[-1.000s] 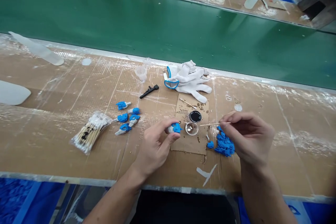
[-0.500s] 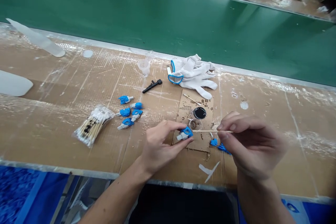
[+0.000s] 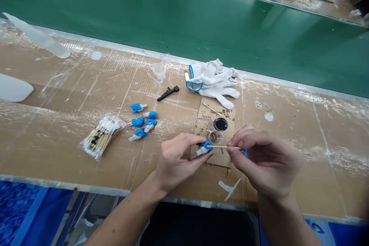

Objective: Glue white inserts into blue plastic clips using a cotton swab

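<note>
Between thumb and fingertip, my left hand (image 3: 180, 159) grips a small blue and grey plastic part (image 3: 204, 148). My right hand (image 3: 259, 161) pinches a thin wooden cotton swab (image 3: 220, 147), whose far end meets the blue part; the tip itself is too small to make out. Just beyond the part stand a clear cup (image 3: 215, 137) with a little brownish liquid and a cup of black liquid (image 3: 220, 124). Both rest on a stained piece of cardboard (image 3: 221, 159). A bit of blue plastic (image 3: 245, 152) shows behind my right fingers.
Several blue and grey parts (image 3: 137, 122) lie left of my hands, beside a bag of cotton swabs (image 3: 100, 136). Farther back are a black toy gun (image 3: 168, 93), an empty clear cup (image 3: 159, 71) and white gloves (image 3: 215, 82). A green belt (image 3: 173, 19) runs behind.
My right hand has moved left with the swab, bringing its end onto the blue part. It now covers most of the blue pieces on the table. My left hand stays nearly still.
</note>
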A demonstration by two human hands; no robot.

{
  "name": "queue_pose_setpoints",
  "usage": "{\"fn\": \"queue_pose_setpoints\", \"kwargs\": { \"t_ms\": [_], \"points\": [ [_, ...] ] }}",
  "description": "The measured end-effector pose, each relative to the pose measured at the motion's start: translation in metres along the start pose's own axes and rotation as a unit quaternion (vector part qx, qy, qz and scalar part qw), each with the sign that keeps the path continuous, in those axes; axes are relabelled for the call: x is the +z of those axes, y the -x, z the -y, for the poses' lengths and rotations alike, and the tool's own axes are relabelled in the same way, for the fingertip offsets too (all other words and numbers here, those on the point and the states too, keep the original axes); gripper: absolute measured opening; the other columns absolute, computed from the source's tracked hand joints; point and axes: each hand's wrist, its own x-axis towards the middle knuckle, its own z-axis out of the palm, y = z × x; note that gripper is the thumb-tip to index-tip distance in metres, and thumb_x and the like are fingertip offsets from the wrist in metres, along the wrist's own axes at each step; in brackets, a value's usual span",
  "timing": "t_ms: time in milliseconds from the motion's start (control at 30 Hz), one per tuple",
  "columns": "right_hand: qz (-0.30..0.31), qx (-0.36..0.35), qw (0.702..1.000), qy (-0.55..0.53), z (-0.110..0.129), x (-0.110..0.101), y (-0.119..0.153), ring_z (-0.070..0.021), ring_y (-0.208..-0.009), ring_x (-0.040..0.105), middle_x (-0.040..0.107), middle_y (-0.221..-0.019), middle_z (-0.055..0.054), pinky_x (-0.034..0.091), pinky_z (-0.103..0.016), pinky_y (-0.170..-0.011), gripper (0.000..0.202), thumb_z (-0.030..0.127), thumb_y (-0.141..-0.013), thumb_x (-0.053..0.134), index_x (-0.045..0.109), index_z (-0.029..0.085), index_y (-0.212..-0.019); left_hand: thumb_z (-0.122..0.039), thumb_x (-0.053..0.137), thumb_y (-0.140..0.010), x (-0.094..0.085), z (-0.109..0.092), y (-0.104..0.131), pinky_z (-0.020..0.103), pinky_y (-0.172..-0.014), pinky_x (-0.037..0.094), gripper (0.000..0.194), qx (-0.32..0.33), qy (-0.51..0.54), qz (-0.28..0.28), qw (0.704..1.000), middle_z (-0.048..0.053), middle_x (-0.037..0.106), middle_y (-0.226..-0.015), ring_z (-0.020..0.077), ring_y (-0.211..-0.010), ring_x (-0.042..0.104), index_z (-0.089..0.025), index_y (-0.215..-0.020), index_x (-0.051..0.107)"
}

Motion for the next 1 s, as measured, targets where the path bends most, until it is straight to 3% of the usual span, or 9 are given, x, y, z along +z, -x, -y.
{"fn": "queue_pose_setpoints", "kwargs": {
  "t_ms": [200, 400, 500, 633, 667, 733, 800, 867, 1000],
  "points": [
    [0.0, -0.012, 1.0, 0.003, 0.0, -0.001, -0.001, -0.0168, -0.069, 0.067, 0.072, -0.079, 0.0, 0.055, -0.033, -0.062, 0.029, -0.004, -0.082, 0.071, 0.069, 0.023, -0.092, -0.018, 0.089, -0.078, -0.001, 0.0, 0.001, 0.025, -0.071, 0.063, 0.025, 0.007, -0.003, -0.003, 1.0, 0.002, 0.082, -0.085, 0.0156, -0.073, 0.078, -0.018, -0.098, 0.074],
    [-0.045, -0.038, 0.998, 0.022, -0.005, -0.025, 0.004, -0.0166, -0.066, 0.064, 0.068, -0.075, 0.001, 0.053, -0.032, -0.061, 0.027, -0.004, -0.081, 0.072, 0.069, 0.021, -0.091, -0.014, 0.089, -0.077, -0.003, 0.002, 0.001, 0.021, -0.07, 0.062, 0.023, 0.007, -0.004, -0.016, 1.0, 0.003, 0.081, -0.082, 0.0133, -0.071, 0.077, -0.014, -0.095, 0.075],
    [0.039, -0.012, 0.994, 0.105, -0.015, -0.029, 0.008, -0.0167, -0.073, 0.066, 0.07, -0.081, 0.0, 0.053, -0.032, -0.065, 0.024, -0.001, -0.086, 0.071, 0.069, 0.021, -0.092, -0.013, 0.089, -0.076, -0.003, 0.002, 0.0, 0.02, -0.07, 0.062, 0.024, 0.006, -0.006, -0.017, 1.0, 0.003, 0.081, -0.083, 0.013, -0.071, 0.077, -0.014, -0.096, 0.075],
    [0.176, -0.006, 0.965, 0.196, -0.025, -0.032, 0.012, -0.0181, -0.091, 0.069, 0.073, -0.101, -0.003, 0.054, -0.033, -0.078, 0.018, 0.007, -0.092, 0.072, 0.069, 0.022, -0.101, -0.015, 0.089, -0.077, -0.005, 0.002, 0.001, 0.02, -0.072, 0.062, 0.025, 0.008, -0.014, -0.004, 1.0, 0.002, 0.082, -0.085, 0.0129, -0.071, 0.077, -0.014, -0.098, 0.075],
    [0.175, 0.004, 0.965, 0.194, -0.024, -0.038, 0.016, -0.0194, -0.097, 0.068, 0.072, -0.107, -0.004, 0.054, -0.034, -0.082, 0.019, 0.01, -0.092, 0.074, 0.07, 0.023, -0.105, -0.015, 0.089, -0.077, -0.005, 0.002, 0.001, 0.02, -0.072, 0.062, 0.025, 0.007, -0.02, -0.005, 1.0, 0.002, 0.082, -0.085, 0.0127, -0.071, 0.076, -0.015, -0.098, 0.075],
    [0.104, 0.031, 0.979, 0.172, -0.019, -0.057, 0.026, -0.0206, -0.1, 0.067, 0.068, -0.112, -0.005, 0.054, -0.032, -0.078, 0.025, 0.014, -0.091, 0.077, 0.069, 0.024, -0.112, -0.015, 0.088, -0.078, -0.006, 0.003, 0.002, 0.02, -0.071, 0.061, 0.024, 0.002, -0.029, -0.01, 1.0, 0.001, 0.081, -0.085, 0.0122, -0.07, 0.075, -0.016, -0.098, 0.075],
    [-0.001, 0.043, 0.984, 0.171, -0.011, -0.079, 0.04, -0.0192, -0.094, 0.064, 0.065, -0.106, -0.005, 0.05, -0.029, -0.068, 0.026, 0.012, -0.091, 0.075, 0.069, 0.025, -0.113, -0.015, 0.088, -0.079, -0.007, 0.003, 0.002, 0.02, -0.071, 0.061, 0.024, -0.003, -0.031, -0.016, 0.999, 0.001, 0.081, -0.085, 0.012, -0.071, 0.075, -0.016, -0.098, 0.074],
    [-0.022, 0.047, 0.972, 0.229, -0.006, -0.093, 0.055, -0.0182, -0.089, 0.062, 0.064, -0.1, -0.004, 0.048, -0.029, -0.066, 0.021, 0.01, -0.093, 0.072, 0.07, 0.025, -0.109, -0.015, 0.088, -0.079, -0.006, 0.003, 0.003, 0.02, -0.071, 0.06, 0.025, -0.003, -0.026, -0.016, 1.0, 0.0, 0.081, -0.085, 0.0119, -0.072, 0.075, -0.017, -0.099, 0.073],
    [0.176, 0.032, 0.91, 0.373, -0.014, -0.081, 0.07, -0.0238, -0.093, 0.06, 0.068, -0.104, -0.007, 0.052, -0.039, -0.08, 0.017, 0.015, -0.098, 0.067, 0.07, 0.021, -0.114, -0.017, 0.087, -0.08, -0.005, 0.005, 0.004, 0.021, -0.073, 0.06, 0.025, 0.008, -0.021, 0.004, 1.0, 0.001, 0.081, -0.087, 0.0122, -0.074, 0.075, -0.017, -0.101, 0.073]
  ]
}}
